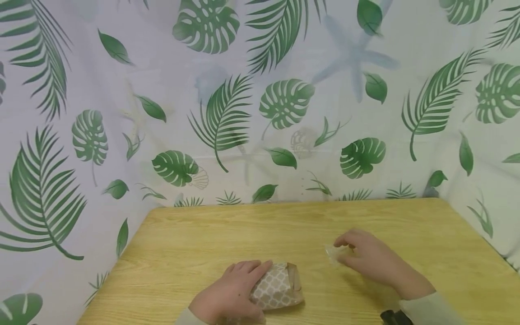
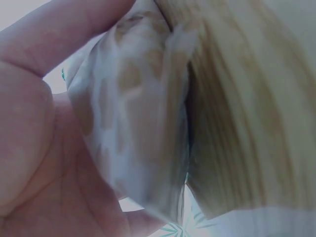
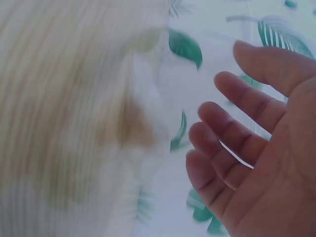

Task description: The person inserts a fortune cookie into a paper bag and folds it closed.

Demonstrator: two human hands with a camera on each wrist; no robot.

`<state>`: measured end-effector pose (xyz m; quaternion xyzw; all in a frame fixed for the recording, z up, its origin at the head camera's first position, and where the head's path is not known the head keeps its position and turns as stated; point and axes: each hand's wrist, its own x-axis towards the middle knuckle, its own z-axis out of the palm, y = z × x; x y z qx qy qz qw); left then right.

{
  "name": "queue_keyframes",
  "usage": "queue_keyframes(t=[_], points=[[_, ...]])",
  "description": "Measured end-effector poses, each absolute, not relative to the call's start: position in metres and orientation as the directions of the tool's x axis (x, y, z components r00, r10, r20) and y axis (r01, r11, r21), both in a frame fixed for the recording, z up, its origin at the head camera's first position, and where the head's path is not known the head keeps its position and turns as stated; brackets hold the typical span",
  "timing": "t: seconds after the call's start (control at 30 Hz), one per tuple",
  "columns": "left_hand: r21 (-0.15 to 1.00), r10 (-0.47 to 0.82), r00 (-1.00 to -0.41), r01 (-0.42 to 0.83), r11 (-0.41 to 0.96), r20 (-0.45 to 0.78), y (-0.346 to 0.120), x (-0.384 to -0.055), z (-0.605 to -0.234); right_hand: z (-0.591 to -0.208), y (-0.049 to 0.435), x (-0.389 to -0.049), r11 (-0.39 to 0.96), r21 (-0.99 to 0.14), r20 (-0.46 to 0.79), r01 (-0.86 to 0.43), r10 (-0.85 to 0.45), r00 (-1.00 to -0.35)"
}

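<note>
On the bench (image 1: 183, 234), what is the left hand (image 1: 235, 291) gripping?
"A patterned packet (image 1: 274, 287), one end and any contents hiding."
"And the right hand (image 1: 370, 258)?"
"Curving loosely near a blurred clear scrap (image 1: 331, 253); contact is eluding view."

Left grip (image 1: 233, 291) is curved in a hold; right grip (image 1: 367, 257) is farther forward, fingers (image 3: 249, 98) loosely bent.

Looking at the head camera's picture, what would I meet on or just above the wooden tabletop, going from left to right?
Left hand → patterned package → small see-through scrap → right hand.
</note>
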<state>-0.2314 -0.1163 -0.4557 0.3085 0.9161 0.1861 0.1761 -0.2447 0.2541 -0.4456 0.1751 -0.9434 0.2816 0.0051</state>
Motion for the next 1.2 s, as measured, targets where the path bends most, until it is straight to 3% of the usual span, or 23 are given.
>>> queue_keyframes(t=[0.33,0.63,1.2], points=[[0.441,0.612,-0.759,0.481,0.757,-0.222,-0.116,-0.233,-0.453,-0.45,0.288,-0.246,0.77,-0.503,0.265,-0.391,-0.294,-0.919],[0.443,0.612,-0.759,0.481,0.757,-0.222,-0.114,-0.23,-0.456,-0.467,0.292,-0.249,0.752,-0.569,0.119,-0.334,-0.327,-0.937],[0.449,0.627,-0.748,0.494,0.745,-0.217,-0.117,-0.231,-0.456,-0.468,0.278,-0.249,0.731,-0.625,-0.065,-0.276,-0.401,-0.914]])
